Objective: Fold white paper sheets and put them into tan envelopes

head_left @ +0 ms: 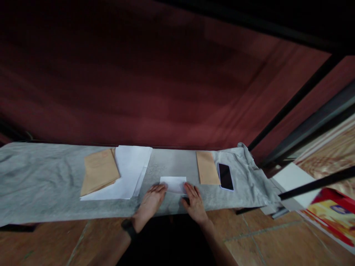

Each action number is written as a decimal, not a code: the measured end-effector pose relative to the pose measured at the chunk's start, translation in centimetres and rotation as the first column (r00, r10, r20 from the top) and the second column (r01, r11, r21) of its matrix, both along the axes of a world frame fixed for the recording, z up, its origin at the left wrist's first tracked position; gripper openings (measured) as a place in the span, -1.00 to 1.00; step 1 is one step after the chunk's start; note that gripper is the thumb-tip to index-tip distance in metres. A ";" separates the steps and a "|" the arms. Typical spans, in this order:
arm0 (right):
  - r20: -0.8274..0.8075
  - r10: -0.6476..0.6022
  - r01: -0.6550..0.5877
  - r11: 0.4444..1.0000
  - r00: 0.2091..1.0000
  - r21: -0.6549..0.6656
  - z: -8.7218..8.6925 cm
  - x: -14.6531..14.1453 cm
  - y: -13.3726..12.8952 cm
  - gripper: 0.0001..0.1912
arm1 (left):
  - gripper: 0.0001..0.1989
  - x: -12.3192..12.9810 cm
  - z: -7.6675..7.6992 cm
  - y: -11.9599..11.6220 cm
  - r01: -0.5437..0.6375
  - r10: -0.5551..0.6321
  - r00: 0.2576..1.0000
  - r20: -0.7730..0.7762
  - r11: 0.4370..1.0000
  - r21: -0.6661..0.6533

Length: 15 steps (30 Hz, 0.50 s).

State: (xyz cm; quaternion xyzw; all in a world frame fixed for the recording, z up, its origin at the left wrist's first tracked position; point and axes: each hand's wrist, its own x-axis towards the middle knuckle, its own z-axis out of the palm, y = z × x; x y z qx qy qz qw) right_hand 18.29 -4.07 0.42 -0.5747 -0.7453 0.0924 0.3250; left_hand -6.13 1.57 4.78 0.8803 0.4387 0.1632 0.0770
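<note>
A small folded sheet of white paper (174, 181) lies flat on the grey cloth in front of me. My left hand (153, 195) rests on its left end, fingers stretched out and flat. On the right end lie the fingers of my right hand (194, 199), spread a little, with the thumb apart. Left of my hands is a stack of larger white sheets (130, 170), partly covered by several brown envelopes (100, 170). A single brown envelope (208, 168) lies to the right of the folded paper.
A phone (226, 176) with a dark screen lies beside the single envelope. The grey cloth (50, 181) covers a long narrow bench against a dark red wall (155, 88). At the right are black metal bars, a white box (296, 183) and a red and yellow box (332, 214).
</note>
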 end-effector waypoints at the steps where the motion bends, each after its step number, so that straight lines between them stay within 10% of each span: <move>1: -0.097 0.007 -0.008 1.000 0.995 -0.008 0.2 0.1 0.2 -0.43 | -0.67 0.0 0.6 0.2 0.006 -0.005 0.995 0.102 1.000 -0.007; 7: -0.639 -0.169 0.072 0.982 0.750 -0.175 2.3 -0.3 2.9 -0.67 | -0.72 0.6 3.0 2.1 -0.072 0.273 0.727 0.630 0.943 -0.325; 12: -0.651 -0.279 0.128 0.954 0.706 -0.270 2.1 -1.6 4.8 -0.60 | -0.44 2.1 2.4 2.6 -0.094 0.605 0.374 0.703 0.779 -0.620; 15: -0.617 -0.350 0.196 0.932 0.705 -0.304 1.2 -2.0 5.4 -0.58 | -0.36 2.6 0.4 1.9 -0.061 0.701 0.303 0.646 0.691 -0.721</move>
